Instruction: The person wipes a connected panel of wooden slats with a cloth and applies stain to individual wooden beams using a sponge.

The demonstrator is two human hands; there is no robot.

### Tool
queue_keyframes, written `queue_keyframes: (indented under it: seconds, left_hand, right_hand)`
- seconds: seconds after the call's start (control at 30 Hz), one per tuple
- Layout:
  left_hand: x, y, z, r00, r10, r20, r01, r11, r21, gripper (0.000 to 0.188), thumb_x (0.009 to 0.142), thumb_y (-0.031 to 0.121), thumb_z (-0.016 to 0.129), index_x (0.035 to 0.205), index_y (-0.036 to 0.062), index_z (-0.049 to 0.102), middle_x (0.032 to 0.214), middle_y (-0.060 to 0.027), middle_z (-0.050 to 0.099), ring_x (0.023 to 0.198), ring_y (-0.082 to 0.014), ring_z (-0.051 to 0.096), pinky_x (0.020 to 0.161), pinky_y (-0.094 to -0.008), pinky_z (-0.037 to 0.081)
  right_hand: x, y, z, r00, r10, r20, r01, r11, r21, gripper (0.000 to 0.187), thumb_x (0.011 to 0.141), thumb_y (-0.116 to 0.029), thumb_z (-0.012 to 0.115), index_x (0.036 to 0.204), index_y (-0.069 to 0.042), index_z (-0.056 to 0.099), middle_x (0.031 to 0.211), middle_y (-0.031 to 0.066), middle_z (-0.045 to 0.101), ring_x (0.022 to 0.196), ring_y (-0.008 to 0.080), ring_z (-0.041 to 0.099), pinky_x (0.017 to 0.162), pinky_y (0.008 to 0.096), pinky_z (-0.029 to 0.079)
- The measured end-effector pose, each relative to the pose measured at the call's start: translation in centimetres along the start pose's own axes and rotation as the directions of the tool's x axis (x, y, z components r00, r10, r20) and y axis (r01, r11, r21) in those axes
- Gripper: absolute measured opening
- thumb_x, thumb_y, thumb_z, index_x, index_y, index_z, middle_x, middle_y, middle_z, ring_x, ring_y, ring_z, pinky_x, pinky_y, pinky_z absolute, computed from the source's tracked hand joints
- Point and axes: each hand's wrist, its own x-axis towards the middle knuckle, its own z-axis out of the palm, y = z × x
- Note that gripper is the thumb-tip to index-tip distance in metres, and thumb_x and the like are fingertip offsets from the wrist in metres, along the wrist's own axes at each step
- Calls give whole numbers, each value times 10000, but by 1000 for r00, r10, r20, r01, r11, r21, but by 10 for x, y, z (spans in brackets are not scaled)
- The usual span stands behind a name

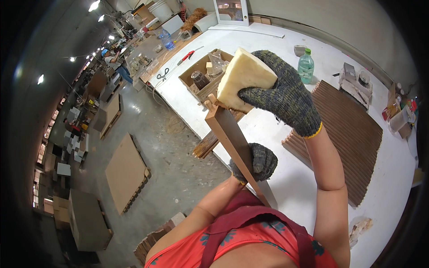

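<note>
In my right hand (pixel 286 91), gloved in dark knit, is a thick cream-coloured foam sponge (pixel 246 78), gripped between thumb and fingers. Its lower edge comes down at the upper end of a long brown wooden board (pixel 230 134), where short dowel pegs (pixel 211 102) stick out. Whether sponge and wood touch, I cannot tell. My left hand (pixel 259 163), in the same kind of glove, is wrapped round the board lower down and keeps it tilted in front of my body. Behind the board lies a bundle of thin brown wooden strips (pixel 206 145) at the table edge.
On the white table (pixel 286 178), a stack of brown ribbed strips (pixel 353 134) lies at right. A green bottle (pixel 306 67) stands behind my right hand. A box (pixel 190 82) holds a dark jar. Scissors (pixel 163 75) lie left. A flat-topped pallet (pixel 127 174) sits on the floor; a person (pixel 117 64) works far off.
</note>
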Motion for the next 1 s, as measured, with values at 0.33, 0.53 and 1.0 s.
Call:
queue_keyframes:
  seconds: [0.33,0.53,1.0]
  left_hand:
    - [-6,6,-7,992,120,-48,-119,992,39,576,717,627,626,577,73,556,467,-79,488,369,-215,444,382,-306,394]
    - [9,45,-4,897,321,-305,-118,836,536,466,878,531,507,687,105,492,554,-24,451,471,-168,432,424,-285,362]
    - [19,48,-17,971,221,-89,-163,889,428,598,895,524,451,503,73,442,389,-87,433,331,-212,397,357,-303,363]
  right_hand:
    - [-16,27,-3,981,186,-56,-159,936,314,657,660,-316,819,1156,1,527,969,109,628,892,176,624,770,286,549]
    - [-36,22,-18,928,288,-237,-156,877,455,559,683,-217,801,1134,3,554,927,78,638,861,150,618,756,278,539]
    - [-18,-11,-2,972,117,-202,33,787,616,573,689,-31,783,1183,14,496,1071,105,624,973,171,615,848,302,523]
